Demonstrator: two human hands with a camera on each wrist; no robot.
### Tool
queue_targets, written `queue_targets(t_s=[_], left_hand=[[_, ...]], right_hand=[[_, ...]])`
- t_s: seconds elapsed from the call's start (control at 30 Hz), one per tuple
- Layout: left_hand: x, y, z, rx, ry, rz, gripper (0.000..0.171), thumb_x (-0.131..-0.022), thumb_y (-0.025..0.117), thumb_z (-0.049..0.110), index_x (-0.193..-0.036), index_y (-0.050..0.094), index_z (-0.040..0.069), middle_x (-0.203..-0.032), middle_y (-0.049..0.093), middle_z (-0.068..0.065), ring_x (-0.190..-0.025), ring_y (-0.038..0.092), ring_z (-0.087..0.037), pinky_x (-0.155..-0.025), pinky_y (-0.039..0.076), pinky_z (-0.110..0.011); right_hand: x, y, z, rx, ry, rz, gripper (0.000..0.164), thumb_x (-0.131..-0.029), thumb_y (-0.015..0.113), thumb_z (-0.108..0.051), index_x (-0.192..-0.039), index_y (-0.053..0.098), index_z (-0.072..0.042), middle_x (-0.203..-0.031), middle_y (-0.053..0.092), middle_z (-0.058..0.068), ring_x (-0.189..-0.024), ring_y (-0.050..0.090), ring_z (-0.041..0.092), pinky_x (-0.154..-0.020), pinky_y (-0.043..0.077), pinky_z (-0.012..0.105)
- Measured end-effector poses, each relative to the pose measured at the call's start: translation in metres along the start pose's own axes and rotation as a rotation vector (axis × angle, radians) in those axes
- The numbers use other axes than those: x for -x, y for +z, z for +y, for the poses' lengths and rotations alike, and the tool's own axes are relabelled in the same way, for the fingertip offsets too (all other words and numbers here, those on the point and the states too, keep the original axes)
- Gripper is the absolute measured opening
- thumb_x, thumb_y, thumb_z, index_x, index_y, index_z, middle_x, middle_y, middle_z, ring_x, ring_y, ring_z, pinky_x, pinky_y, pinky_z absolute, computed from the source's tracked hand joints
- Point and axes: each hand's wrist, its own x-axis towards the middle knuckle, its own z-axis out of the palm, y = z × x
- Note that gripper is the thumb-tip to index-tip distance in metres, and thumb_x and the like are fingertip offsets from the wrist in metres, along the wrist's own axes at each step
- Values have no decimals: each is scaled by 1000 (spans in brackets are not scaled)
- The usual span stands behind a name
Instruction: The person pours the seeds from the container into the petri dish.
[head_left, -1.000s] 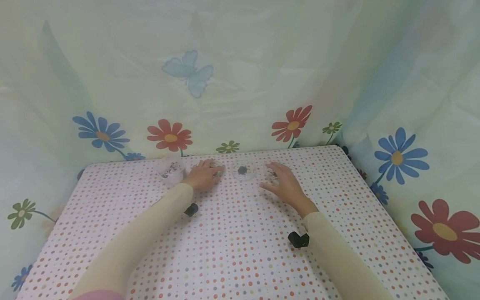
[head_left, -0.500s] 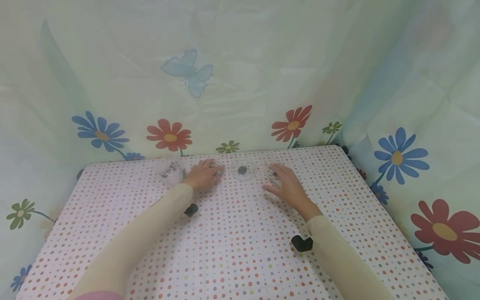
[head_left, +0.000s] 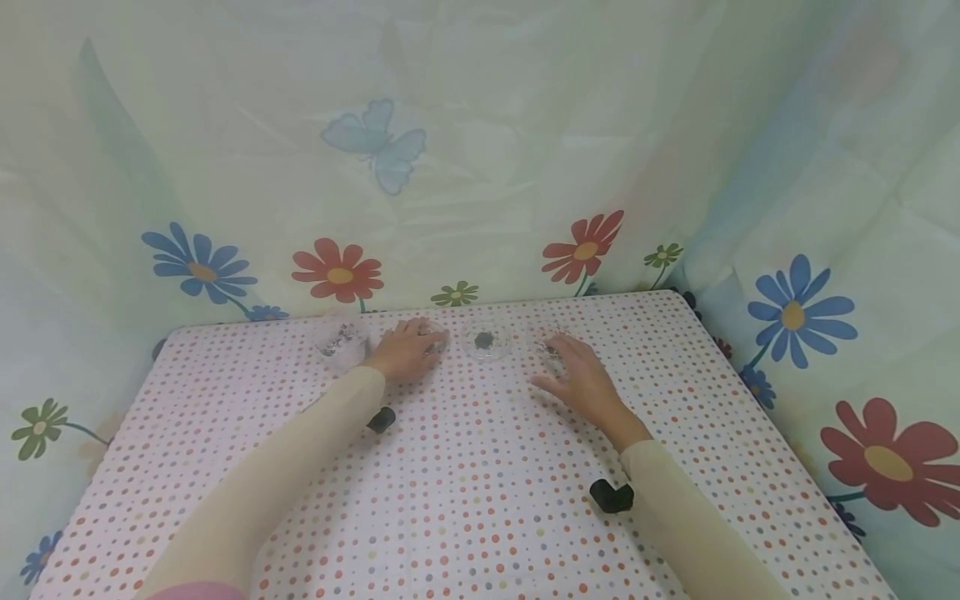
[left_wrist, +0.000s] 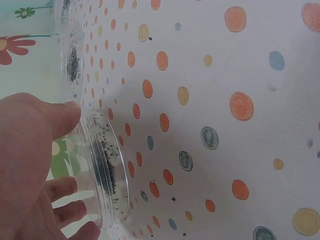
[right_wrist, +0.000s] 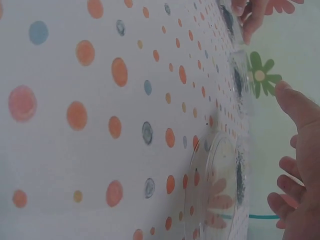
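Observation:
Several clear, shallow round dishes with dark granules inside stand in a row along the back of the table. My left hand [head_left: 405,350] holds one dish [left_wrist: 105,170] by its edge, thumb on one side and fingers on the other. My right hand [head_left: 588,383] hovers by the rightmost dish [right_wrist: 241,175], its thumb and fingers spread apart and loosely bent, with nothing in them. In the right wrist view a clear disc-shaped lid [right_wrist: 220,175] stands out toward the camera from that dish. Between my hands sits a middle dish [head_left: 485,340] with a dark clump at its centre.
Another clear dish [head_left: 341,342] stands left of my left hand. A dotted cloth covers the table [head_left: 465,483], and a flower-print curtain [head_left: 480,167] hangs behind its back edge. Dark wrist-camera mounts [head_left: 611,496] jut out below both sleeves.
My right hand has drawn back a little, toward the right and nearer to me, uncovering more of the rightmost dish. The left hand stays in place on its dish.

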Motion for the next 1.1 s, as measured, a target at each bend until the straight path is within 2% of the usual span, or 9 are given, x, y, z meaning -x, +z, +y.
queue_targets(t_s=[0.4,0.67,1.1], left_hand=[[-1,1,-1,-3,-8,-10,46,-95,41,40,-140,33,36,-151,22,-7,-139,19,-30,-111,20,-57],[-1,0,-1,-4,-4,-4,46,-95,40,39,-140,34,35,-151,22,-7,-139,19,-29,-111,21,-56],[0,-1,0,1,5,-6,45,-95,41,38,-140,35,34,-151,22,-8,-139,19,-30,-110,21,-57]], right_hand=[[8,2,7,-6,-23,12,69,-81,64,-44,-136,40,-12,-143,37,11,-134,29,33,-107,27,54],[17,-1,10,-2,-6,8,68,-80,65,-44,-135,41,-13,-144,36,14,-133,29,36,-106,27,57],[27,0,16,-1,19,-28,69,-82,64,-42,-138,37,-15,-145,33,13,-134,28,34,-107,27,55]])
